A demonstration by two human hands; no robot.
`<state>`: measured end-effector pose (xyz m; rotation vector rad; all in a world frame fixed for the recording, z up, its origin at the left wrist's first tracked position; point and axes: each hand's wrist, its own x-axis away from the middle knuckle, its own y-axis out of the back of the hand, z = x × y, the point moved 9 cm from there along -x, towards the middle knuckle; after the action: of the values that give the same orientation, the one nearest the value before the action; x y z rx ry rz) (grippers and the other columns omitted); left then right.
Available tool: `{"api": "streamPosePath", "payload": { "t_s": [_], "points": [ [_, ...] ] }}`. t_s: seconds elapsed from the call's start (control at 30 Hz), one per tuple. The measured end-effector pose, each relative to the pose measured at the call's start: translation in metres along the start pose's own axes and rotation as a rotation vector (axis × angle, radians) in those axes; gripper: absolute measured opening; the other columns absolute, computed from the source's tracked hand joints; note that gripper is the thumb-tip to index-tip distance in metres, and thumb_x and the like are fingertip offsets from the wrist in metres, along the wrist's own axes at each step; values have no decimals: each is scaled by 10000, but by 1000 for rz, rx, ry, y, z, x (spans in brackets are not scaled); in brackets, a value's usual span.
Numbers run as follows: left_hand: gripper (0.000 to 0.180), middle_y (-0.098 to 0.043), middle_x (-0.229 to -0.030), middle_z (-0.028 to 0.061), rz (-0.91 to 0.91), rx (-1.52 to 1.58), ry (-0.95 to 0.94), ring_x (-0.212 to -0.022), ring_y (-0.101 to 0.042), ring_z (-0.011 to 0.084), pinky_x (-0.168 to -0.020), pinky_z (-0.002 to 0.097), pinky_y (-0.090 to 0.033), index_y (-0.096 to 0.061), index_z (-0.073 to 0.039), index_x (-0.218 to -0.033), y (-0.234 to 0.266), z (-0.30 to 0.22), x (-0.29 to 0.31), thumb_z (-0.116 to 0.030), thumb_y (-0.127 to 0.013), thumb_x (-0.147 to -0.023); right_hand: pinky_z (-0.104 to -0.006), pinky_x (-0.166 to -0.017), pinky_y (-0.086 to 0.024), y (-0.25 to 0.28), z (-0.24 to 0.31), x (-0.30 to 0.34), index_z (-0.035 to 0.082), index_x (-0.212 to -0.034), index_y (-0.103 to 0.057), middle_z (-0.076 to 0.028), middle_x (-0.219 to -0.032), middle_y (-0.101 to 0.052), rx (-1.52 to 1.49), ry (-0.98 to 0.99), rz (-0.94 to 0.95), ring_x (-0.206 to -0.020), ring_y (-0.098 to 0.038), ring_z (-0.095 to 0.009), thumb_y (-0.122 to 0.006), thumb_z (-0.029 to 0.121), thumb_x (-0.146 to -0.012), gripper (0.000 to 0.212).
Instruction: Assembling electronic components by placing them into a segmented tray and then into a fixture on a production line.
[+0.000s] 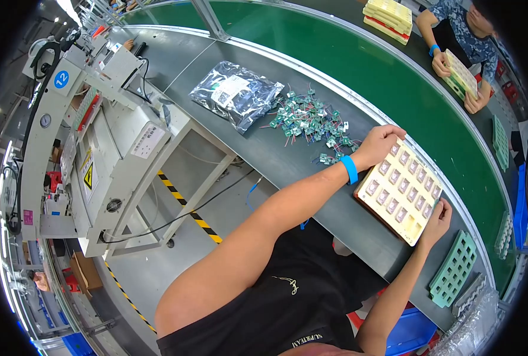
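Observation:
A cream-yellow tray (391, 203) with rows of rectangular pockets rests over the grey bench, tilted toward me. Most pockets show small pale parts seated in them; one near the lower right corner looks bare. Beneath the tray a darker brown layer shows along its near edge. My left hand (381, 146), with a blue band on its wrist, grips the tray's far left corner. On the opposite side, my right hand (438, 220) has its fingers closed round the right edge. Beside my left wrist lies a loose pile of small green circuit boards (308, 118) with thin red and dark wires.
Left of the boards lies a silver antistatic bag (237, 94). A green slotted tray (454, 268) sits right of my right hand. Beyond the bench runs a green conveyor belt (311, 50); across it a co-worker (468, 35) holds a similar tray. A white machine (113, 166) stands left.

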<state>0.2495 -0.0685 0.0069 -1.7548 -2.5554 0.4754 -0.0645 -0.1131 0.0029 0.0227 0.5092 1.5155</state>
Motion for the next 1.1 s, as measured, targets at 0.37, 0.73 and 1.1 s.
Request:
{"api": "streamPosePath", "payload": {
  "t_s": [0.37, 0.73, 1.1],
  "points": [
    [255, -687, -1033, 69, 15, 28, -2, -941, -625, 132, -847, 278, -504, -669, 34, -1104, 8, 11, -1, -56, -480, -959, -274, -743, -495, -4, 16, 6, -7, -1034, -671, -51, -915, -666, 69, 56, -59, -818, -597, -114, -588, 134, -974, 174],
    [248, -676, -1060, 40, 40, 43, 46, -941, -609, 104, -834, 248, -486, -674, 16, -1112, -1, 6, -1, -47, -481, -968, -270, -693, -511, 5, 20, 5, -14, -1013, -676, -66, -841, -683, -23, 33, -103, -750, -611, -98, -608, 127, -951, 168],
    [295, -659, -1193, 113, 55, 39, 85, -1074, -615, 186, -940, 293, -479, -628, 40, -1211, 2, 13, -3, -53, -466, -983, -296, -668, -527, 5, 24, 8, -16, -988, -670, -111, -826, -695, -57, 9, -108, -709, -645, -142, -606, 112, -924, 157]
  ]
}}
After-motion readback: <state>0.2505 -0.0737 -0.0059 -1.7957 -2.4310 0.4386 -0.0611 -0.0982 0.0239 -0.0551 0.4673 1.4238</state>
